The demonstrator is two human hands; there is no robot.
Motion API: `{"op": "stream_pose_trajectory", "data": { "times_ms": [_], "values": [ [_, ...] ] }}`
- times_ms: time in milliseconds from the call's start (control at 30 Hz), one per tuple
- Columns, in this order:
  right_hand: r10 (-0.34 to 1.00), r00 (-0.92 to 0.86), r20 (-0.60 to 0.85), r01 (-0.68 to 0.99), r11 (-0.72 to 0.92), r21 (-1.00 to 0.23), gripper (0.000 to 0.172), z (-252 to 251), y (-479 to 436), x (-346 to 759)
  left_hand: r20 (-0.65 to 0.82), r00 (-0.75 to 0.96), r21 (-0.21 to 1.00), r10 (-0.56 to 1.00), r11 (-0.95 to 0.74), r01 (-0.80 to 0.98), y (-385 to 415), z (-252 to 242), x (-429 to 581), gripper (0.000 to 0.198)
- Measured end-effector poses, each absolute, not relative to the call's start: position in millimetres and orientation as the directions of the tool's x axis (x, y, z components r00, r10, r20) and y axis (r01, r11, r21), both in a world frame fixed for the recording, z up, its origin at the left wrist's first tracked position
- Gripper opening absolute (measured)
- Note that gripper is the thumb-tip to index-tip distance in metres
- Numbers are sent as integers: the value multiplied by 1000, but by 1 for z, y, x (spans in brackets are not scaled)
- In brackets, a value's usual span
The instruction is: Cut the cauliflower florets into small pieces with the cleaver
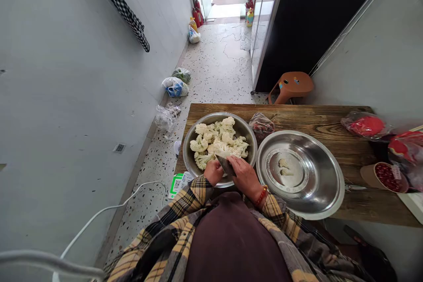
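Note:
A steel bowl (190,141) full of white cauliflower florets (218,141) stands at the near left end of a wooden table (317,119). Over its near rim, my right hand (245,175) is closed on a dark knife (225,165), the blade angled toward the florets. My left hand (213,171) is closed on a cauliflower piece (222,154) right next to the blade. A red bead bracelet sits on my right wrist.
A larger steel basin (317,194) with a couple of cauliflower scraps sits to the right. Bags of red food (365,125) and a cup of red beans (386,177) lie at the table's right end. An orange stool (291,86), floor bags (175,87) and a white cable (109,209) are nearby.

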State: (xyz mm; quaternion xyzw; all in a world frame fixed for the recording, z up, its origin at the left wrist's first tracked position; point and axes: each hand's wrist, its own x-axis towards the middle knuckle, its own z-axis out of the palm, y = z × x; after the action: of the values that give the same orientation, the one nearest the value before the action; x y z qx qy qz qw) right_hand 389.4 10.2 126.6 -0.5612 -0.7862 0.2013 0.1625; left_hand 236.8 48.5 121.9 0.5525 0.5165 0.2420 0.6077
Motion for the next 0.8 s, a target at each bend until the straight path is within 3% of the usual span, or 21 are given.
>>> {"op": "stream_pose_trajectory", "data": {
  "times_ms": [233,400,567,700,800],
  "values": [
    [967,-251,32,781,222,-584,31,124,24,382,-236,309,791,921,-3,612,60,115,236,24],
    [994,-95,-57,788,40,-615,25,120,40,380,-201,319,715,926,-84,694,60,117,241,25],
    [975,108,-192,679,-213,-702,35,112,55,397,-115,415,868,902,-112,484,61,118,236,20],
    [932,63,-356,375,-352,-857,39,115,54,414,-157,394,976,906,81,204,72,115,216,37],
    [921,40,-387,314,-379,-870,40,125,49,420,-260,384,964,886,259,54,77,115,204,50]
  ]
}}
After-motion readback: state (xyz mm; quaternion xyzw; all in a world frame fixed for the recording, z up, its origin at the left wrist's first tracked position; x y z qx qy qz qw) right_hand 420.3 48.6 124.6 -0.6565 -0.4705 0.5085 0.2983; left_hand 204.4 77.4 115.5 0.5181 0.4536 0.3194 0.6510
